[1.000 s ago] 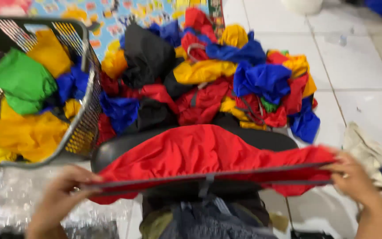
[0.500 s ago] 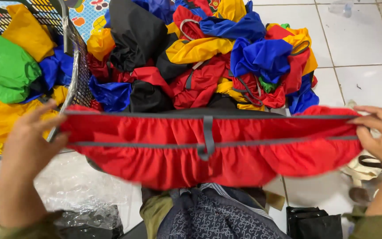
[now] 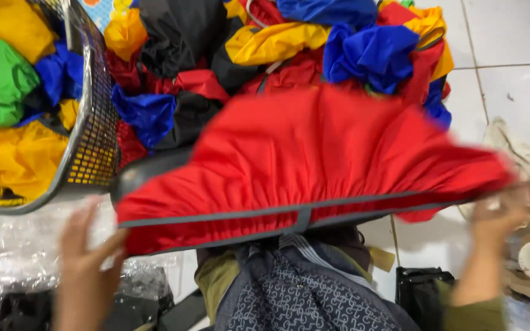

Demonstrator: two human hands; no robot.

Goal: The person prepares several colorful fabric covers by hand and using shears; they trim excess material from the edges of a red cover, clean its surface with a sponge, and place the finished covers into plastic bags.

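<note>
Head view, looking down. Both hands hold a red cloth [image 3: 314,165] stretched wide between them, grey band along its near edge with a small grey loop at the middle.

Left hand [image 3: 87,263]: fingers spread and open, palm pressed to the left end of the cloth's near edge; thumb side touches the red fabric. Looks like a flat hold, not a pinch, though motion blur makes the grip hard to read. Just beyond and left of this hand sits a wire basket [image 3: 93,135] with yellow, green and blue cloths inside. Under the hand, crinkled clear plastic [image 3: 13,251] on the floor; nearer the body from it, something black, too dark to tell.

Right hand [image 3: 501,211]: closed around the right end of the cloth, fingers curled on the band edge. Blurred, so exact finger placement cannot be told. Beyond the hand, white floor tiles [image 3: 516,79] and a pale rag [image 3: 513,150] just past the fingers. Right of the hand, some small clutter, unclear.

The cloth spans from one hand to the other, lying over a dark rounded seat or stool edge [image 3: 139,175] that shows just beyond the left hand. Farther out from both hands, a heap of cloths [image 3: 289,49] in red, blue, yellow and black, touching the far side of the red one. Between the hands, close to the body, patterned dark blue fabric [image 3: 289,294] over the lap and olive sleeves or trousers.
</note>
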